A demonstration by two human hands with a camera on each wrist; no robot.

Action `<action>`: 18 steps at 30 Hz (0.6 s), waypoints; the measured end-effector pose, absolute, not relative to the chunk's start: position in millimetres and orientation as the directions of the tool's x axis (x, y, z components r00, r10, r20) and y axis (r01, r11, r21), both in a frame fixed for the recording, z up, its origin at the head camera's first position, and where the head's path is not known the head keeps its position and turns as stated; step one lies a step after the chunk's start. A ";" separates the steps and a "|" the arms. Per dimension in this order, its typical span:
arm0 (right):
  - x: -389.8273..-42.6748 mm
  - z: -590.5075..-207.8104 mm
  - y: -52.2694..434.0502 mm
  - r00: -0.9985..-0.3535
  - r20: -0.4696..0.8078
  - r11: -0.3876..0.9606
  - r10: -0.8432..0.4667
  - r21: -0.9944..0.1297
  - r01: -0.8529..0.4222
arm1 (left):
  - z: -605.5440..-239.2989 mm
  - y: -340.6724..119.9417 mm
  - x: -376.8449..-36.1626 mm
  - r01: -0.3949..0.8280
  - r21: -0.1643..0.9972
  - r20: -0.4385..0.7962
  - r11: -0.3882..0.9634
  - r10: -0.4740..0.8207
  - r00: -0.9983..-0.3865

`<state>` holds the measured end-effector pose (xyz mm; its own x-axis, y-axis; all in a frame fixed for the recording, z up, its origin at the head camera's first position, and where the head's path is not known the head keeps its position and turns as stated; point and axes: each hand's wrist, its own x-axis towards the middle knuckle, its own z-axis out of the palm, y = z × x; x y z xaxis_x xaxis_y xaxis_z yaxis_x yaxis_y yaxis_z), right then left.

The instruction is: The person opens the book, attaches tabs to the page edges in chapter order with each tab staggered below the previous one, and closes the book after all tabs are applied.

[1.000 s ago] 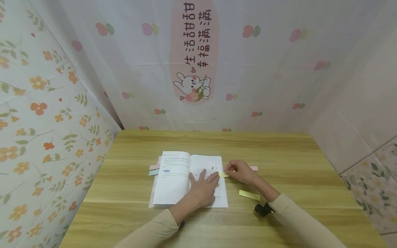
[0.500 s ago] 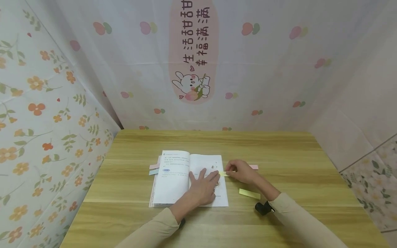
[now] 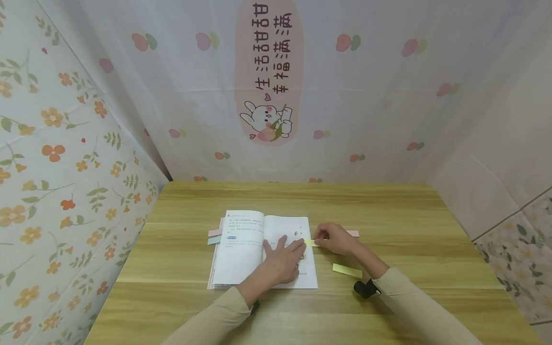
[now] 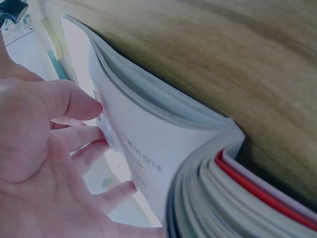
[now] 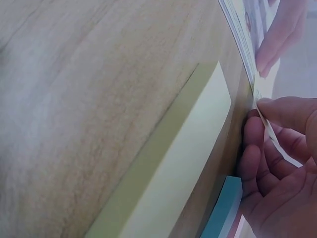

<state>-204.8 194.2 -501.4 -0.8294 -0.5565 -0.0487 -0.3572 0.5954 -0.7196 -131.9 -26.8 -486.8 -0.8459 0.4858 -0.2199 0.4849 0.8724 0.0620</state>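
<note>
Light wooden counter (image 3: 388,215) boxed in by printed fabric walls, floral at the left, a pink rabbit banner (image 3: 268,72) at the back; open white paperback book (image 3: 241,249) lying flat near the middle. Left hand (image 3: 282,261) spread, fingers straight, pressing down the right-hand page; right hand (image 3: 336,238) with its grip pinched on a thin pale-yellow sticky strip (image 3: 310,243) held at the book's outer page edge, touching it. Yellow pad of sticky strips (image 3: 347,270) lying on the counter just right of the book; in the right wrist view, seen with a blue pad (image 5: 223,210) beside it; pink tab (image 3: 353,233) peeking out behind the right hand; pink and blue tabs (image 3: 214,235) jutting from the book's left edge.

Judged as risks: strip possibly curling and sticking to the fingertips rather than the page, given the tight pinch; strip possibly landing crooked or too far off the edge; pages possibly springing up if the left palm eased, since the left wrist view showed the leaves bowed; thin page possibly creasing under a hard press.

No containers seen.
</note>
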 end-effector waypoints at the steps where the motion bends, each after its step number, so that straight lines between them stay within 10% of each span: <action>1: -204.7 -500.9 193.6 -0.830 -0.053 0.597 -0.556 -0.720 -0.354 | -486.2 -27.0 -132.0 0.484 0.060 -0.226 0.873 0.484 -0.845; 18: -205.1 -494.5 182.6 -0.828 -0.094 0.639 -0.553 -0.685 -0.350 | -492.7 -36.0 -129.8 0.487 0.129 -0.243 0.864 0.503 -0.829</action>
<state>-205.1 182.6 -494.5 -0.8276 -0.5535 -0.0935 -0.3500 0.6391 -0.6849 -129.8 -36.0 -492.7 -0.8291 0.5033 -0.2435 0.4865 0.8641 0.1292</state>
